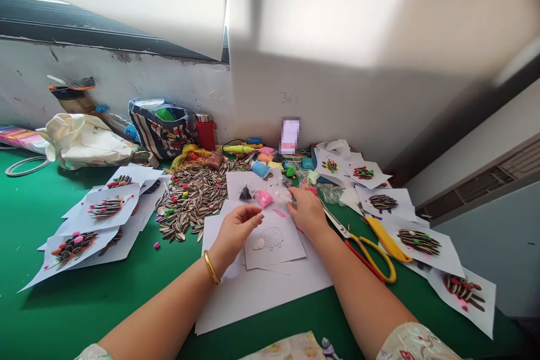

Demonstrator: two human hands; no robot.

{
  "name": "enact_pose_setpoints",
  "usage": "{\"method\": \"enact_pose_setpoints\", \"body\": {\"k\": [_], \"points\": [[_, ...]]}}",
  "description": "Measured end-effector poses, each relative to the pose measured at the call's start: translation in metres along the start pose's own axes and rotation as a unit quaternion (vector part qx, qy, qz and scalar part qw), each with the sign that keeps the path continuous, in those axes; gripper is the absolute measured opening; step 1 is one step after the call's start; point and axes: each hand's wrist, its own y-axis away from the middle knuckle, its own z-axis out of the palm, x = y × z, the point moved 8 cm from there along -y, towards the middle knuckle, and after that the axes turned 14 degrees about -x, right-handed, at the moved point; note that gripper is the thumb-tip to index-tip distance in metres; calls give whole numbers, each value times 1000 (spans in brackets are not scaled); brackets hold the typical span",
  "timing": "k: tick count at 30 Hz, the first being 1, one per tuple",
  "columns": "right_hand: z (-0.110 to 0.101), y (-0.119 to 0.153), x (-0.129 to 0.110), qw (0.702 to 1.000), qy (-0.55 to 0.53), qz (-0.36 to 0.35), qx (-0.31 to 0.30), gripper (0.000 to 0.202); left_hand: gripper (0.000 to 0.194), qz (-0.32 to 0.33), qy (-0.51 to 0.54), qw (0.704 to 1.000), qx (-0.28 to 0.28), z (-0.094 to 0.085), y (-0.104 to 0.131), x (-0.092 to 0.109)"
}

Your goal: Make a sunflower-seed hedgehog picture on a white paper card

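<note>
A white card (287,247) with a printed hedgehog outline (270,238) lies on larger white sheets; a pale lump (258,244) covers the outline's face end. Over the card's left edge is my left hand (239,229), thumb and forefinger pinched together; anything between them is too small to name. My right hand (307,209) rests near the card's top right, its fingertips at a clear bag of white clay (282,193). Pink clay (265,198) and black clay (245,192) sit beside that bag. A pink strip (279,213) lies near the card's top edge.
Sunflower seeds (192,197) are heaped at the left. Finished seed hedgehog cards (110,208) lie at far left, more cards (426,244) at right. Scissors (358,247) and a yellow cutter (386,239) are beside my right forearm. Bags, a red bottle (206,132) and a phone (289,135) stand behind.
</note>
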Motion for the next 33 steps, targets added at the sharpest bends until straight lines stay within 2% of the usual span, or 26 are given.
{"method": "enact_pose_setpoints", "body": {"k": [3,9,12,19,25,29,33], "points": [[-12,10,-16,996,-49,-54,44,44,30,22,-23,999,13,-5,0,3],[-23,32,-49,981,-144,-127,34,38,15,140,-131,981,34,-10,5,23],[-23,38,-60,974,-161,-155,25,38,13,169,-181,968,33,-9,7,28],[-23,43,-67,971,-178,-159,22,35,15,129,-210,969,35,-10,5,20],[-20,45,-70,971,-178,-162,15,36,16,144,-265,953,25,-3,9,26],[-19,45,-68,966,-208,-152,14,35,23,145,-295,944,-5,3,9,27],[-16,45,-65,956,-260,-132,1,30,32,125,-359,923,-54,13,9,25]]}}
